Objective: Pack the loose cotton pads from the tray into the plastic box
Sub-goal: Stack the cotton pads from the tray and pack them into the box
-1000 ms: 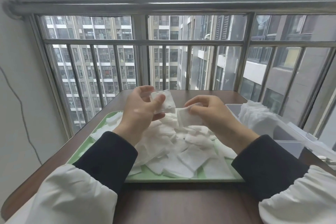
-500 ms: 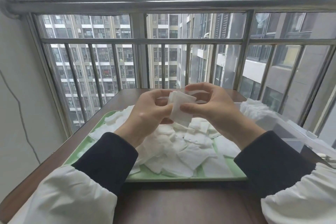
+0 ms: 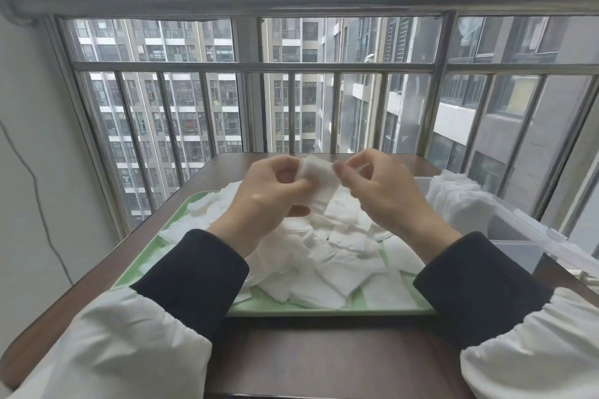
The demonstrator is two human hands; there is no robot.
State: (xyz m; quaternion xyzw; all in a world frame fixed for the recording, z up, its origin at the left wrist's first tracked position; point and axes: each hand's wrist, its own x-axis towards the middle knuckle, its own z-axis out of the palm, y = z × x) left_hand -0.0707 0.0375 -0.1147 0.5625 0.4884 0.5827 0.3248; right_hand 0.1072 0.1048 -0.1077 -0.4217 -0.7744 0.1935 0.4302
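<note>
Both hands above green tray (image 3: 181, 220): left hand (image 3: 269, 194) and right hand (image 3: 382, 191) pinch small pad stack (image 3: 317, 181), likely squaring edges before plastic box (image 3: 515, 246) at right; loose cotton pads (image 3: 330, 256) heaped on tray.

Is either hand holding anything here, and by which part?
Cotton pads, above the tray: left hand grips their lower left side, right hand pinches the upper right edge.
</note>
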